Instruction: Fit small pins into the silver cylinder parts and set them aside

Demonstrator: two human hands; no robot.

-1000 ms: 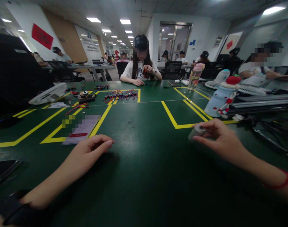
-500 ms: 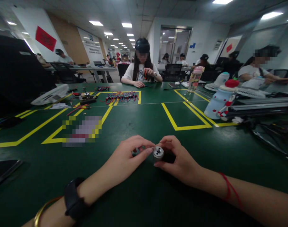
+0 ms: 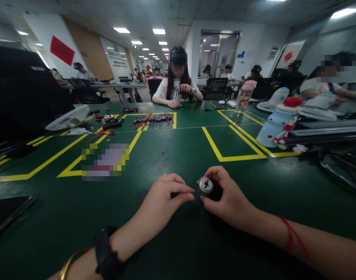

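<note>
A small silver motor (image 3: pixel 206 186), a short cylinder with a dark shaft hub and holes on its top face, stands upright near the front middle. My right hand (image 3: pixel 224 190) is curled round it from the right, thumb at the near side and fingers at the far side. Just left of the motor is my left hand (image 3: pixel 169 196), its thumb and fingertips pointing at it with a narrow gap between them. Nothing shows in the left fingers, and they are apart from the motor.
Yellow tape (image 3: pixel 242 158) marks boxes on the green table (image 3: pixel 166 151). Bundled coloured wires (image 3: pixel 153 120) lie at back left, a blue bottle (image 3: pixel 269 130) and metal rails (image 3: pixel 332 132) at right, a dark flat device (image 3: pixel 10 214) at left. A co-worker (image 3: pixel 178 85) sits opposite.
My left fingers have come off the motor and drawn back to the left. My right hand keeps the motor, which sits slightly further right in view.
</note>
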